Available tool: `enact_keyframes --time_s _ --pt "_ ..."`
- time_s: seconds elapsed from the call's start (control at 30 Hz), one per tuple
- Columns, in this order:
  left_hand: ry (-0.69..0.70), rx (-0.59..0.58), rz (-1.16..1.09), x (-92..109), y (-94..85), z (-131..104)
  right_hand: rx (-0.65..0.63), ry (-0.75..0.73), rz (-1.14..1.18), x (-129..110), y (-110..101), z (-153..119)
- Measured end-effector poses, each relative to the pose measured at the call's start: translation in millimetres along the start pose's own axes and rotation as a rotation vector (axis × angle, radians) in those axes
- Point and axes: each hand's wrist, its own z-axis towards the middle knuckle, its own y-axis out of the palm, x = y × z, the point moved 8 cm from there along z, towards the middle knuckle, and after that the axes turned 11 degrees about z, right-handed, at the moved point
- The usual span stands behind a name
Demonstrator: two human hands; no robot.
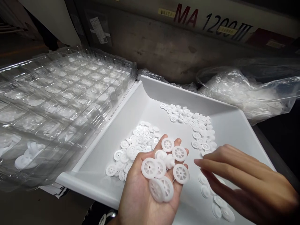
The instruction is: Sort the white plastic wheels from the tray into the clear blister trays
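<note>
My left hand (150,190) is palm up over the grey tray, cupped under several white plastic gear wheels (160,168). Most of these are spoked discs, and one has a stepped hub pointing up. To its right, my right hand (241,178) hovers with fingers stretched forward and the thumb a little apart below; I see nothing between the fingertips. Beneath and beside the hands, loose gear wheels (142,137) lie in a heap at the tray's left. Another band of white wheels (201,125) curves down the right side, partly hidden by my right hand.
The light grey tray (112,125) has raised walls. Left of it stands a stack of clear plastic blister trays (58,90) with white parts in the pockets. A clear plastic bag (246,90) lies behind at right. A machine panel (150,40) rises at the back.
</note>
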Motion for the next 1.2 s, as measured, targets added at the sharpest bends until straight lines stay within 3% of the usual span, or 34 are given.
enact_keyframes --time_s 0.2,0.3,0.47,0.67,0.83,1.03,1.2 --pt "-0.036 0.051 -0.018 -3.6 -1.5 -0.6 -0.011 0.076 0.024 11.8 -2.8 -2.8" --pt "-0.015 0.021 -0.005 -1.9 0.1 -0.1 -0.005 0.072 0.055 5.2 -2.1 2.7" --pt "-0.137 -0.024 -0.048 -17.1 1.7 0.2 -0.018 0.038 -0.016 -10.4 11.2 14.7" --pt "-0.158 -0.009 -0.046 -24.3 1.6 -0.2 -0.02 0.07 -0.019 -9.4 21.6 14.0" --pt "-0.167 -0.029 -0.013 -22.2 2.3 -2.0 -0.035 0.077 0.035 -12.0 18.2 8.3" --pt "-0.172 -0.077 -0.01 -20.8 4.0 -3.2 0.091 0.057 -0.017 -23.9 8.6 4.1" --pt "-0.16 -0.147 -0.03 -16.4 4.7 -5.0 0.088 -0.004 -0.055 -24.5 5.5 1.8"
